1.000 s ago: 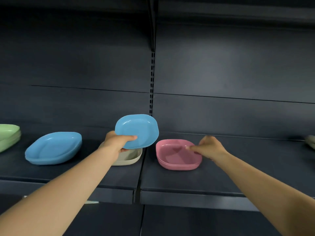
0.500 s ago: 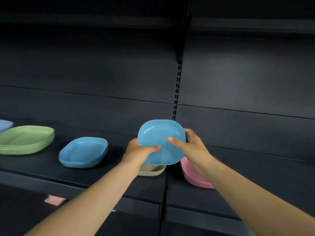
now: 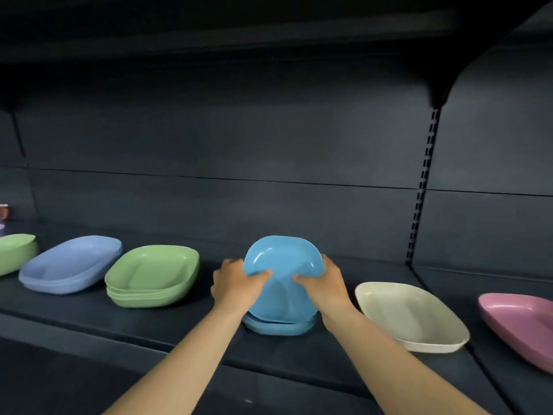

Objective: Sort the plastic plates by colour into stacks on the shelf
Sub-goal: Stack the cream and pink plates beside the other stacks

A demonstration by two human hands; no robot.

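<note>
Both hands hold a bright blue plate (image 3: pixel 281 265), tilted toward me, just above the blue stack (image 3: pixel 278 327) on the dark shelf (image 3: pixel 179 319). My left hand (image 3: pixel 236 283) grips its left rim with the thumb on the inside; my right hand (image 3: pixel 326 284) grips the right rim the same way. The plate's near edge is at or touching the stack; I cannot tell which. Left of it stand a green stack (image 3: pixel 152 275) and a periwinkle stack (image 3: pixel 70 263). To the right lie a cream plate (image 3: pixel 410 316) and a pink stack (image 3: pixel 520 322).
Another green plate (image 3: pixel 15 253) shows at the far left edge, with a small reddish object (image 3: pixel 3 211) behind it. A slotted upright (image 3: pixel 422 187) divides the shelf's back panel. An upper shelf overhangs above.
The view has swung left along the shelf. Both hands carried the blue plate left and lowered it over the blue stack; a second ago only my left hand held it.
</note>
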